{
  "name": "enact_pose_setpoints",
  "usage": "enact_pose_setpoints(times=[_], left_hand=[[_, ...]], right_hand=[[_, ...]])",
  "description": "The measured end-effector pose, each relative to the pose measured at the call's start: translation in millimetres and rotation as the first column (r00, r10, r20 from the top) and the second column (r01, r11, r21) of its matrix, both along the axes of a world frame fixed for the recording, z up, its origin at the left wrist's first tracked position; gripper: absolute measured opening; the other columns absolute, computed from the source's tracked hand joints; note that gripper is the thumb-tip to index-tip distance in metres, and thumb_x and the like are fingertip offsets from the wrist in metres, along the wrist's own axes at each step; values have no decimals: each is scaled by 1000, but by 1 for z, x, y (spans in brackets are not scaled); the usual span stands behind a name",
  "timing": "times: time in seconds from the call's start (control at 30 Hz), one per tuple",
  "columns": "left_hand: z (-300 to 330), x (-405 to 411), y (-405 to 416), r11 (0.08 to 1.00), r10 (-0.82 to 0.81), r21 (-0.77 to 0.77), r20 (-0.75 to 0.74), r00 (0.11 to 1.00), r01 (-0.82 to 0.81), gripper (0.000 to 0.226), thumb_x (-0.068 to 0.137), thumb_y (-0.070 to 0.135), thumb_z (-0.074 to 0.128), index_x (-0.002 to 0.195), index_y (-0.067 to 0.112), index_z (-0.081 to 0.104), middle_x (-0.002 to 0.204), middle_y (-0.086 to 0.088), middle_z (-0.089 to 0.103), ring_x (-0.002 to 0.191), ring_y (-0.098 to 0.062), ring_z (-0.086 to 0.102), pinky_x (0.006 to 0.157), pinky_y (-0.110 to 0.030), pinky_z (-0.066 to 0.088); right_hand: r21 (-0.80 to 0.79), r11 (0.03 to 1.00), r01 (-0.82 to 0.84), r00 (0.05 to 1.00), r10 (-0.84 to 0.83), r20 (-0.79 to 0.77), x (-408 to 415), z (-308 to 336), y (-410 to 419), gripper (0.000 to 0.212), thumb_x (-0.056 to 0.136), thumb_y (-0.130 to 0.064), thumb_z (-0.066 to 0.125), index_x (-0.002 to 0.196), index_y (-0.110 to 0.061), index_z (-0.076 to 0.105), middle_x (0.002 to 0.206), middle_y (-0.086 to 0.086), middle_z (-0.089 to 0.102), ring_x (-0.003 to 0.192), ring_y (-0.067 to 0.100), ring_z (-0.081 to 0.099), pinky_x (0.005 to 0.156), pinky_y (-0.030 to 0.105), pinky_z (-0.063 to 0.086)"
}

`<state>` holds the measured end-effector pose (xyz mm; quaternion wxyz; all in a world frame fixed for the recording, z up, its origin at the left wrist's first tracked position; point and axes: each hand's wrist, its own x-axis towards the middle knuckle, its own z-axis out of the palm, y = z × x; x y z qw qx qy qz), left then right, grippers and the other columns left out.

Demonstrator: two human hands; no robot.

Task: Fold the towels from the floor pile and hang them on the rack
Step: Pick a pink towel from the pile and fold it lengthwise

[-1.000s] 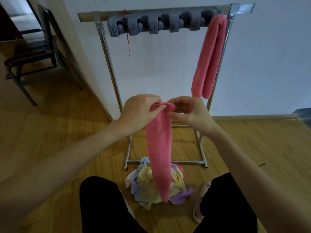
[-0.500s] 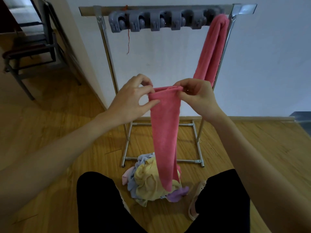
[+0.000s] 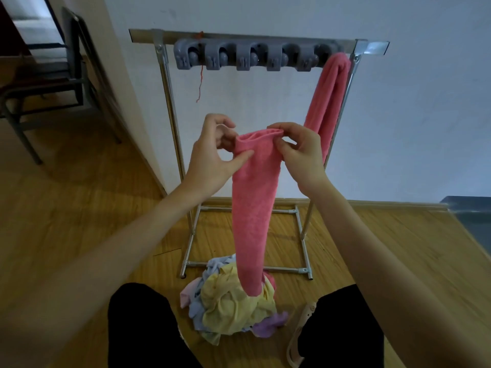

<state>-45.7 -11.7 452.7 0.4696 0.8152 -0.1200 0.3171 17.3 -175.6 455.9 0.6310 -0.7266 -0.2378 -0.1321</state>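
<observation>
A folded pink towel (image 3: 253,208) is pinched at its top edge between the left hand (image 3: 212,152) and right hand (image 3: 300,152), hanging below the fingers over the floor pile (image 3: 233,309).

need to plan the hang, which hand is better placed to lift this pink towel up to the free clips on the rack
Probably the left hand. It pinches the folded pink towel on the side under the empty grey clips. The right hand sits below the hung pink towel at the rack's right end.

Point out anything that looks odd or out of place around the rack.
A loose red thread dangles from the rack's top bar beside the grey clip holder. On the floor, the towel pile is a crumpled heap. The hung pink towel looks tidy.
</observation>
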Motion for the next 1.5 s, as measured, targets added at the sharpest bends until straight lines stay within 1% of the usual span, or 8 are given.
enact_pose_setpoints(times=[0.43,0.67,0.97,1.13,1.23,1.33,1.4,1.5], left_hand=[[-184,-22,8,968,-207,-251,-772,600,12,25,84,21,70,107,15,62,102,1,67,98,-17,63,79,-21,53],[-207,-20,2,972,-188,-235,-843,505,-29,26,89,23,64,113,13,63,109,0,65,107,-19,60,84,-24,48],[-124,3,4,966,-255,-230,-754,606,120,8,87,18,66,85,17,73,77,5,71,78,-10,63,73,-23,45],[-63,7,-8,923,-352,-194,-774,526,334,33,88,11,62,57,21,69,55,11,62,52,-1,56,53,-13,41],[-42,12,-18,878,-401,-194,-797,452,437,45,87,4,59,48,23,69,50,10,60,47,0,54,49,-12,40],[-31,15,-28,830,-417,-181,-829,372,527,50,88,1,55,45,24,67,49,11,59,46,1,54,49,-12,39],[-30,19,-33,815,-415,-175,-842,346,553,50,88,1,54,47,25,69,50,11,60,47,1,55,50,-11,40],[-28,23,-38,807,-418,-168,-840,346,567,49,88,1,54,49,25,70,51,11,60,48,1,55,50,-11,41]], right_hand=[[294,955,-39,933,140,-332,-30,-8,18,22,88,8,53,89,-7,69,84,13,67,81,27,62,72,39,50],[349,786,511,813,-310,-493,-12,-33,-26,26,77,7,44,93,5,65,78,9,61,69,17,56,62,26,49],[-109,908,405,535,-332,-777,-21,-161,-75,33,80,6,45,113,5,53,106,21,61,95,29,64,62,29,57],[-553,812,-186,597,-354,-720,-33,-180,-79,28,92,-6,45,116,9,48,99,13,50,88,20,53,69,28,49],[-784,611,-111,821,-387,-419,-32,-178,-73,35,95,-12,46,127,1,43,121,22,43,118,33,41,99,44,38],[-199,979,-34,858,-73,-508,-35,-150,-60,21,95,-8,44,109,-9,60,105,9,61,99,21,57,84,38,45],[201,953,-225,740,301,-601,-34,-128,-57,29,89,-6,41,105,-8,64,105,6,67,103,20,61,91,35,48],[287,825,-487,602,555,-575,-32,-116,-62,38,78,-10,42,106,6,61,107,14,64,105,27,57,98,40,43]])
